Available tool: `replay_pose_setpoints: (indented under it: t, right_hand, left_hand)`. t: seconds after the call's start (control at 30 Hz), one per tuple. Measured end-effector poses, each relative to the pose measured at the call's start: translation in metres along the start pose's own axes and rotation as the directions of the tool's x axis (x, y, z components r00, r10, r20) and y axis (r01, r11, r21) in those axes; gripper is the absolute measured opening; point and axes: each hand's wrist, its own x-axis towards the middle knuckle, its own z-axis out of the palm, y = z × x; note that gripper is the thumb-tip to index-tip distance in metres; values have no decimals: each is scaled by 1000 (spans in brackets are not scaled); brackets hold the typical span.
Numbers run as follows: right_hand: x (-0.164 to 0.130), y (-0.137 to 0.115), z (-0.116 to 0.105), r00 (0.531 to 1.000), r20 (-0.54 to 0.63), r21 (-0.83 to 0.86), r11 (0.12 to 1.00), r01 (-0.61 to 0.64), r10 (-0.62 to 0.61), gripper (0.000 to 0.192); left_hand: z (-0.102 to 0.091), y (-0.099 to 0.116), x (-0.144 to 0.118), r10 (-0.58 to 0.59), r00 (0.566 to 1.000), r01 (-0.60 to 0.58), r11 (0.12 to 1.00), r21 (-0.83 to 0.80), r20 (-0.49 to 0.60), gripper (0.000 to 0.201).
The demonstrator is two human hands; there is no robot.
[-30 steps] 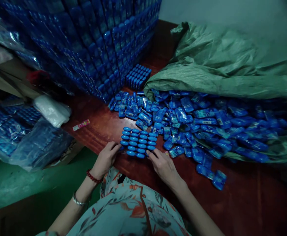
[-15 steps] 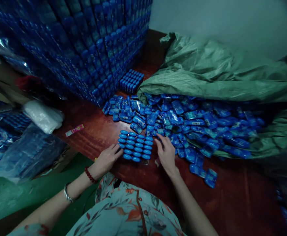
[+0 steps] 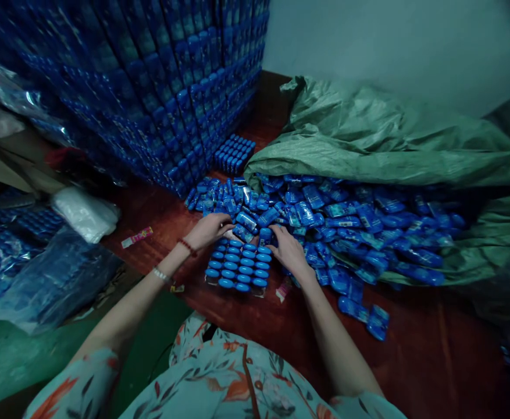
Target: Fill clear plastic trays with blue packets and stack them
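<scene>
Where hands (image 3: pixel 211 228) meet, packets (image 3: pixel 239 265) upright

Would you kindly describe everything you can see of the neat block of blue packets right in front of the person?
The block of blue packets lies on the dark red wooden table, near its front edge. It is made of glossy, oval-ended blue pieces standing on edge in about three tidy columns. The left hand and the right hand rest at its far corners, where it meets the loose heap of packets.

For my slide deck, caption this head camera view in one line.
Both hands, left hand and right hand, reach into loose blue packets behind a tidy block.
</scene>
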Motion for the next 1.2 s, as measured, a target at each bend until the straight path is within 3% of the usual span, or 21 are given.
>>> replay_pose_setpoints:
  t: [0.07, 0.1, 0.2, 0.27, 0.4, 0.47, 0.5, 0.6, 0.7, 0.83, 0.9, 0.97, 1.07, 1.13, 1.2]
  right_hand:
    - [-3, 4, 3, 998, -55, 87, 996, 35, -30, 33]
    - [-4, 6, 5, 995, -90, 152, 987, 59, -45, 28]
    - [-14, 17, 13, 978, -208, 371, 923, 100, -22, 21]
    - [-26, 24, 20, 968, -236, 492, 869, 44, 85, 24]
    - [-48, 31, 34, 941, -93, 738, 657, -155, 325, 30]
    - [-51, 32, 39, 928, -30, 817, 545, -191, 371, 30]
    - [-51, 31, 39, 925, -28, 824, 533, -194, 380, 30]
    - [-43, 25, 35, 926, -108, 702, 687, -187, 363, 31]
    - [-32, 14, 23, 949, -137, 421, 884, -204, 284, 40]
    - [-22, -1, 13, 962, -76, 116, 960, -254, 264, 40]
    - [-22, -3, 14, 962, -69, 97, 961, -258, 265, 35]
    - [-28, 2, 19, 965, -79, 158, 959, -234, 248, 29]
    - [-53, 20, 25, 953, -144, 388, 902, -192, 265, 36]
    - [-78, 35, 24, 930, -189, 536, 827, -170, 314, 45]
    - [-104, 43, 17, 933, -186, 592, 793, -144, 308, 43]
  left_hand:
    - [3, 6, 34, -88, 972, 55, 987, 152, 218, 32]
    - [6, 11, 47, -130, 956, 75, 975, 209, 263, 34]
    - [16, 27, 67, -184, 947, 114, 959, 260, 263, 38]
    - [21, 34, 70, -205, 942, 133, 955, 265, 265, 38]
    - [25, 33, 69, -226, 929, 159, 959, 236, 293, 40]
    - [26, 26, 68, -219, 928, 160, 965, 208, 301, 43]
    - [26, 23, 67, -211, 929, 157, 969, 193, 303, 45]
    - [30, 11, 66, -161, 936, 125, 983, 133, 312, 46]
    - [32, 3, 65, -96, 947, 80, 995, 62, 305, 33]
    - [26, 1, 59, -58, 976, 61, 998, -8, 210, 25]
    - [18, 1, 49, -49, 991, 57, 996, -62, 122, 23]
    - [7, -1, 27, -44, 998, 33, 983, -183, -54, 21]
    - [-7, -9, -27, -156, 921, 12, 928, -373, -358, 23]
    - [-10, -17, -73, -297, 862, 98, 893, -440, -410, 27]
    - [-6, -23, -117, -445, 823, 223, 826, -517, -355, 35]
